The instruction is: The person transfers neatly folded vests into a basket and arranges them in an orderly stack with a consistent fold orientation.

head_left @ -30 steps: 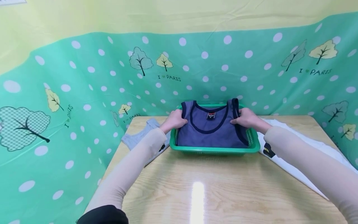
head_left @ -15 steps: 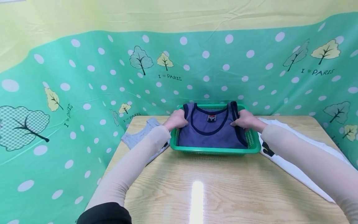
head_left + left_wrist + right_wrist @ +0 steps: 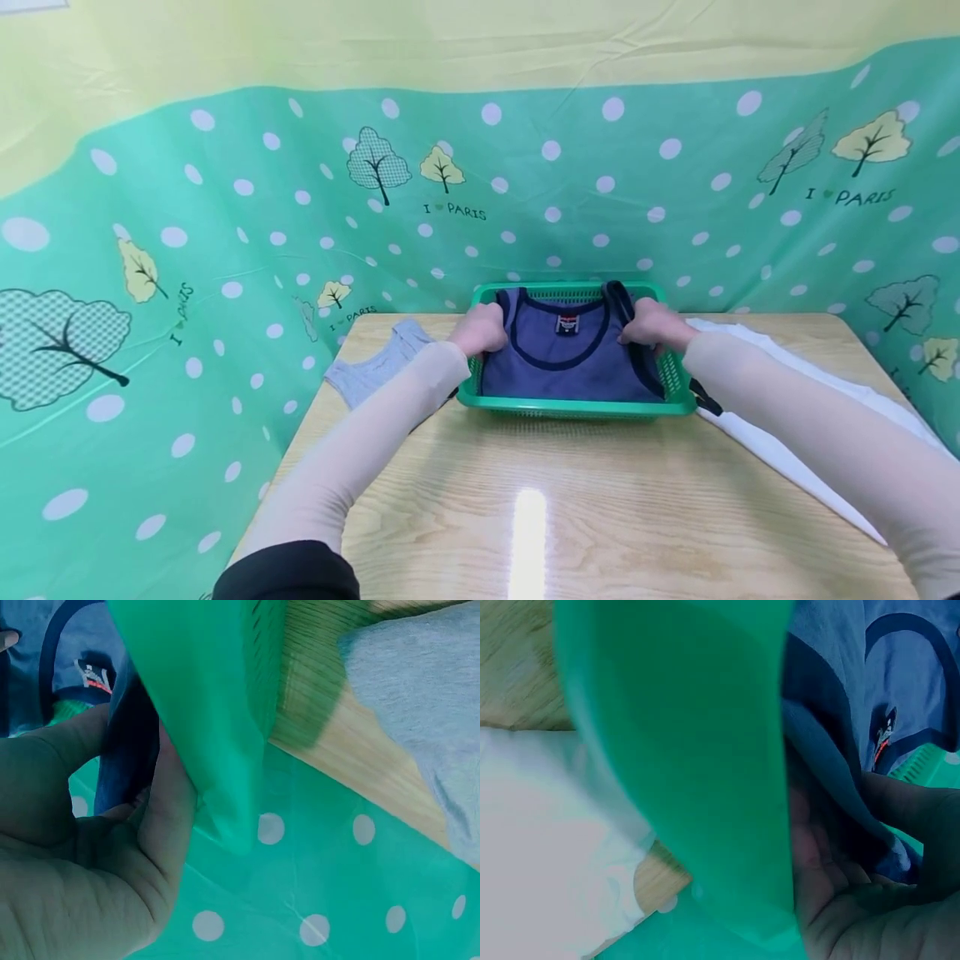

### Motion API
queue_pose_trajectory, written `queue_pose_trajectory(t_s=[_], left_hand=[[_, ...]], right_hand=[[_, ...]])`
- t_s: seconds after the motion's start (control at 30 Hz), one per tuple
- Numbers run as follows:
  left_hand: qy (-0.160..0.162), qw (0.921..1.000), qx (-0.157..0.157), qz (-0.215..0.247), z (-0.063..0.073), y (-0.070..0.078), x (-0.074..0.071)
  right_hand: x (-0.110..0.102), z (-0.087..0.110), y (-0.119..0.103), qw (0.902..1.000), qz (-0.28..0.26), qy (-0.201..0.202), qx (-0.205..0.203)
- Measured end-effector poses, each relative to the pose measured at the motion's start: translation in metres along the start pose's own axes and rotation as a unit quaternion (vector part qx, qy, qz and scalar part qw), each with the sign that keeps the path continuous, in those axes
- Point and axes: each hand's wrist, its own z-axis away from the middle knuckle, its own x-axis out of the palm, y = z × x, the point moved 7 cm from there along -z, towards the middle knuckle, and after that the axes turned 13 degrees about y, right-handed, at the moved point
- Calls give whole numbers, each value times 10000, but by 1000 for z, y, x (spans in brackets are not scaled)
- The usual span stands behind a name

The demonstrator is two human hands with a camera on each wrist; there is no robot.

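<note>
A dark purple-grey tank top (image 3: 558,379) with navy trim lies inside a green plastic basket (image 3: 577,407), its neck label facing up. My left hand (image 3: 482,328) pinches the left shoulder strap between thumb and fingers, just inside the basket's left wall. At the other strap, my right hand (image 3: 654,325) pinches the cloth the same way by the right wall. In the left wrist view the thumb and fingers close on the strap (image 3: 127,750); the right wrist view shows the folded strap (image 3: 825,750) within the right hand's grasp. The fingertips are partly hidden by cloth.
A light grey tank top (image 3: 375,371) lies left of the basket, partly under the left sleeve. To the right, a white garment (image 3: 795,475) is spread beneath the right forearm. The wooden table (image 3: 600,517) meets a green polka-dot curtain (image 3: 551,233) behind.
Both hands have lowered the tank top's shoulders into the basket. The straps, which stood above the back rim, now sit lower, and more of that rim shows.
</note>
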Motion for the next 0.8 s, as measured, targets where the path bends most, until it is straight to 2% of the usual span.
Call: queue_pose_trajectory(t_s=[0.2, 0.3, 0.5, 0.8], left_hand=[[40, 9997, -9, -243, -2, 1, 9], [4, 9992, -259, -307, -3, -1, 13], [-2, 9959, -901, 55, -6, -6, 16], [-117, 9942, -1008, 354, -1, -6, 14]], right_hand=[[2, 0, -1, 9998, 92, -103, 116], [3, -4, 0, 9997, 164, -132, 133], [7, -7, 1, 9995, 196, -229, 98], [8, -1, -5, 9988, 200, -440, 34]])
